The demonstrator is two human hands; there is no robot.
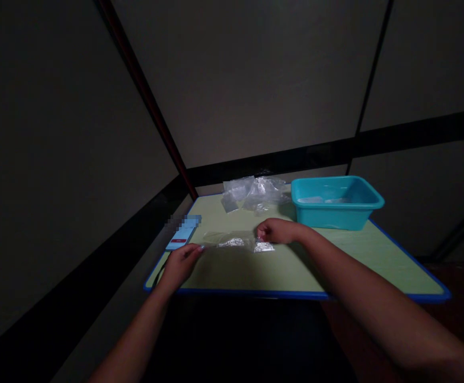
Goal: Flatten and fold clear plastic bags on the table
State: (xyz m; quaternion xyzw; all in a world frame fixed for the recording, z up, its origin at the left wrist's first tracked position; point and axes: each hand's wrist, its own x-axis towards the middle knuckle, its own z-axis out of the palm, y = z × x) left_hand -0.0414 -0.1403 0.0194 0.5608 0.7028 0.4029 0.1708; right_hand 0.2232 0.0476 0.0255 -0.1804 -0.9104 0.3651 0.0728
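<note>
Just above the table, a clear plastic bag [232, 242] is stretched between my two hands. My left hand [182, 261] pinches its left end between thumb and fingers. At the bag's right end, my right hand [274, 231] is closed on a small shiny silver packet [264, 247], which hangs below the fingertips. Whether part of the packet lies inside the bag, I cannot tell.
The light green table [232, 274] has a blue edge. Several clear plastic bags [256, 192] lie in a heap at the back. A turquoise basin [336, 215] with clear plastic inside stands back right. A phone [182, 234] lies at the left edge, near the wall.
</note>
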